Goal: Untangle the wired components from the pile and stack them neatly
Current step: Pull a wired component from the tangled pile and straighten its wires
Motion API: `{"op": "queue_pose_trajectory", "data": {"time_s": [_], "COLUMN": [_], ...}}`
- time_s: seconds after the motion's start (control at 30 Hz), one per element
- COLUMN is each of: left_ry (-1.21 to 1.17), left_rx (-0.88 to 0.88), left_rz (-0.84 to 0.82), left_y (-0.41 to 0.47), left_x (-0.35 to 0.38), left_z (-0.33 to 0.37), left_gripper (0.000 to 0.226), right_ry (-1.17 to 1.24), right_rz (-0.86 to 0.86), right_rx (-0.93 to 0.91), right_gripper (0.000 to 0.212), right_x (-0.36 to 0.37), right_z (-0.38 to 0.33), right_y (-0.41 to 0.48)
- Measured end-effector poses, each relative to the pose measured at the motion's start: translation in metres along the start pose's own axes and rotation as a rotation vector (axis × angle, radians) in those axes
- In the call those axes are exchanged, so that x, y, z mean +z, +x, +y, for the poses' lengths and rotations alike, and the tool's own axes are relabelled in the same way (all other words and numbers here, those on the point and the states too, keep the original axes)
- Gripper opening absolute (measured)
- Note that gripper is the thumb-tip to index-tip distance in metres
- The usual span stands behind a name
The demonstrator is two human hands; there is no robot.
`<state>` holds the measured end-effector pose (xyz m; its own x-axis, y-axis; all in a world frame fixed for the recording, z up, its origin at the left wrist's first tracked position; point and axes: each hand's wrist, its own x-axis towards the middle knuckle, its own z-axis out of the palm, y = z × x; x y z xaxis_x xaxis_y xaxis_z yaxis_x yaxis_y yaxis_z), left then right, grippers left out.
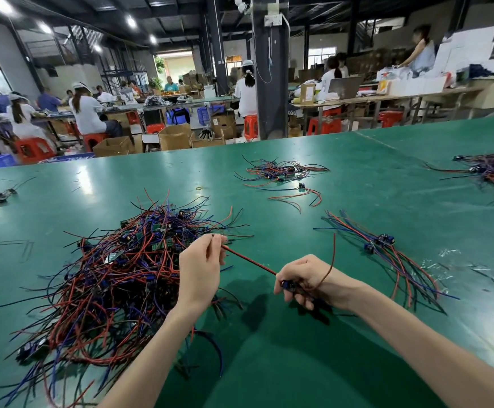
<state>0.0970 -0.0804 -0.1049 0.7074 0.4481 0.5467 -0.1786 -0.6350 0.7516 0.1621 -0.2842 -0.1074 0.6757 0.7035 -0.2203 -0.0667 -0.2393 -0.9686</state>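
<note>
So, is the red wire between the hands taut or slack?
Taut: the red wire runs straight from the left hand to the right hand.

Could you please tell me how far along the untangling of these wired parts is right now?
Only a little is done: a small neat stack lies to the right. In hand: the left hand pinches a red wire held taut, while the right hand grips its blue part. Still to do: the big tangled pile, which holds far more pieces.

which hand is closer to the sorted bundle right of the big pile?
Right. The right hand is just left of the bundle, not touching; the left hand is farther left, by the pile.
</note>
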Motion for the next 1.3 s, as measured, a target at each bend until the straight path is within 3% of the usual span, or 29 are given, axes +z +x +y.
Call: {"op": "queue_pose_trajectory", "data": {"time_s": [0.07, 0.1, 0.23, 0.33, 0.73, 0.93, 1.17, 1.3], "left_ry": [0.155, 0.111, -0.501, -0.722, -0.706, -0.791, -0.810, -0.686], "left_rx": [0.162, 0.110, -0.418, -0.549, -0.547, -0.568, -0.575, -0.531], "left_rz": [0.018, 0.014, -0.025, -0.060, -0.016, -0.045, -0.234, -0.542], "left_y": [-0.001, -0.001, 0.005, 0.006, 0.006, 0.005, -0.002, -0.013], "left_x": [-0.002, -0.001, 0.002, 0.000, 0.001, 0.004, 0.010, 0.015], "left_z": [-0.003, -0.002, 0.006, 0.009, 0.005, 0.008, 0.013, 0.016], "left_gripper": [0.023, 0.024, 0.028, 0.029, 0.028, 0.018, 0.015, 0.019], "right_ry": [-0.001, 0.002, 0.015, 0.028, 0.100, 0.175, 0.211, 0.294], "right_rz": [0.003, 0.003, -0.021, -0.044, -0.142, -0.101, -0.062, -0.056], "right_rx": [0.005, 0.006, 0.001, 0.002, -0.019, -0.058, -0.094, -0.111], "right_gripper": [0.028, 0.028, 0.023, 0.023, 0.025, 0.024, 0.022, 0.020], "right_x": [0.000, 0.000, 0.000, 0.002, 0.005, 0.009, 0.014, 0.019], "right_z": [0.000, 0.000, -0.003, -0.003, -0.001, 0.004, 0.001, -0.002], "right_y": [0.000, 0.000, -0.001, -0.001, -0.003, 0.001, -0.002, -0.002]}}
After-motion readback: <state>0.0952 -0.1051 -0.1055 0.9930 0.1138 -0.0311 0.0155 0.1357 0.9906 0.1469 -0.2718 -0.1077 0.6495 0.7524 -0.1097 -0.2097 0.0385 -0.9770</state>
